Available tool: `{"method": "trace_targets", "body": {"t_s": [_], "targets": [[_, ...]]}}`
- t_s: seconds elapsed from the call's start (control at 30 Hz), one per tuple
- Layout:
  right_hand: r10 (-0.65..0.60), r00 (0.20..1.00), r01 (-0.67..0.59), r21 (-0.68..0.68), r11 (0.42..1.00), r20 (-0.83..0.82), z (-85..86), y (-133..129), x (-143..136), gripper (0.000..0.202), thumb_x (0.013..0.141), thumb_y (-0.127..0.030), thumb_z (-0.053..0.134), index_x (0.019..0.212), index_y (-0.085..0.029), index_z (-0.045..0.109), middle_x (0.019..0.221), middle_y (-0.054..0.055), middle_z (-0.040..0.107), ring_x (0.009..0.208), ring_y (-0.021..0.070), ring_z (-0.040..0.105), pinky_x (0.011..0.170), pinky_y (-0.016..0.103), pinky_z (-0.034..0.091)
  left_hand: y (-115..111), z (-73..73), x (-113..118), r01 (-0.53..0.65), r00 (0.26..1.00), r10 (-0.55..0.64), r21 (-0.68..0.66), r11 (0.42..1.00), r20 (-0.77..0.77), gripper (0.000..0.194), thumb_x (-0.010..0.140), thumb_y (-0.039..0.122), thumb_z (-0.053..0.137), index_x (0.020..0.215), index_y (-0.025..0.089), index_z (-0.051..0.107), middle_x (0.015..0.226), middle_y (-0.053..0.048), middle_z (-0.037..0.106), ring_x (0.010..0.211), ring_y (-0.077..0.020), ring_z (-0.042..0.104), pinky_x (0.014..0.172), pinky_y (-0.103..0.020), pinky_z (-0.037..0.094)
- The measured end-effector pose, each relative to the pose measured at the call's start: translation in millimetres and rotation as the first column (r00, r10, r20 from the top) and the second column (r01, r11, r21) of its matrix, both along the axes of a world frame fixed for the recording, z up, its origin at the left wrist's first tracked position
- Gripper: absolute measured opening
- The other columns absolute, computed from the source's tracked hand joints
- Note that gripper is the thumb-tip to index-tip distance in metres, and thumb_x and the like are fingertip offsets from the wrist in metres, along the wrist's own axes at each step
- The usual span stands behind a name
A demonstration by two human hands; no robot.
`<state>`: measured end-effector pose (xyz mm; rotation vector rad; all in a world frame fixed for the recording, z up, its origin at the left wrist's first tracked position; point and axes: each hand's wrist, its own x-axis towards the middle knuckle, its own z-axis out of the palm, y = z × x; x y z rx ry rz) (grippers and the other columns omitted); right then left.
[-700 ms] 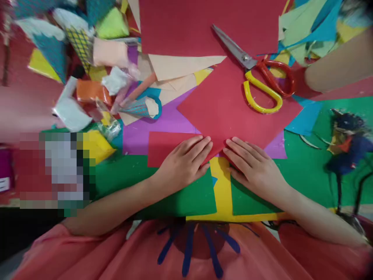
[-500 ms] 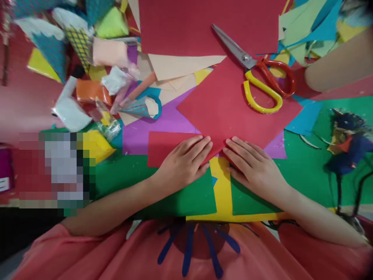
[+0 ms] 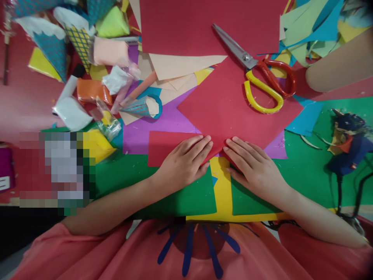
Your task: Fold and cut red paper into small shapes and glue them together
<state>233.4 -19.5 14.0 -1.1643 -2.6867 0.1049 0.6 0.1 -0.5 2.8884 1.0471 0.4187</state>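
Observation:
My left hand (image 3: 185,161) lies flat with outstretched fingers on the near edge of a red sheet of paper (image 3: 221,105). Opposite it, my right hand (image 3: 256,167) presses the same edge, its fingers also straight. A narrow gap separates the fingertips, and the edge under them looks folded or bent, though my hands hide most of it. A red paper strip (image 3: 161,146) sticks out to the left of my left hand. Scissors (image 3: 246,58) with one red and one yellow handle rest on the sheet beyond my right hand, blades pointing away and left.
Green card (image 3: 180,198) and yellow card (image 3: 223,182) lie beneath. Paper cones (image 3: 77,44) and bagged clay such as an orange packet (image 3: 93,91) crowd the left. A blue corded tool (image 3: 346,151), perhaps a glue gun, is at right. Paper scraps (image 3: 303,25) lie behind a beige cylinder (image 3: 335,70).

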Motion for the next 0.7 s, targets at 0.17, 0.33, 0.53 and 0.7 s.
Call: {"method": "trace_targets", "body": {"t_s": [0.17,0.33,0.53,0.7], "targets": [[0.001,1.0,-0.001,0.005,1.0,0.003,0.1,-0.2,-0.4,0.038,0.089,-0.025,0.059,0.123,-0.007,0.06,0.129,0.013,0.065,0.12,0.0286,0.062,0.095,0.042,0.056,-0.5,-0.6,-0.6,0.002,1.0,-0.002,-0.011,1.0,-0.003,0.042,0.093,0.029,0.049,0.126,0.004,0.056,0.128,-0.014,0.064,0.118,-0.0251,0.058,0.097,-0.037,0.052],[0.004,1.0,-0.004,0.003,1.0,-0.001,-0.1,-0.5,-0.5,0.039,0.089,-0.026,0.06,0.123,-0.007,0.059,0.13,0.013,0.065,0.12,0.0291,0.062,0.095,0.043,0.056,-0.4,-0.3,0.0,-0.003,1.0,0.004,0.009,1.0,-0.017,0.042,0.093,0.03,0.049,0.125,0.004,0.058,0.128,-0.013,0.065,0.117,-0.0245,0.059,0.097,-0.036,0.053],[0.0,1.0,0.0,0.003,1.0,0.008,-0.4,-0.5,0.1,0.038,0.089,-0.025,0.059,0.123,-0.008,0.06,0.13,0.012,0.065,0.12,0.0284,0.062,0.096,0.042,0.055,-0.5,-0.7,-0.4,-0.01,0.999,0.011,0.025,1.0,-0.036,0.041,0.094,0.031,0.047,0.125,0.006,0.058,0.128,-0.011,0.065,0.117,-0.0234,0.06,0.097,-0.034,0.052],[-0.001,1.0,0.001,0.004,1.0,0.015,0.3,-1.2,-0.5,0.039,0.089,-0.027,0.059,0.123,-0.007,0.06,0.13,0.013,0.064,0.121,0.0291,0.062,0.096,0.042,0.055,-1.4,-1.8,-1.5,-0.003,1.0,0.003,-0.029,1.0,-0.018,0.044,0.094,0.031,0.047,0.129,0.005,0.055,0.131,-0.014,0.062,0.121,-0.025,0.056,0.099,-0.038,0.051]]}}
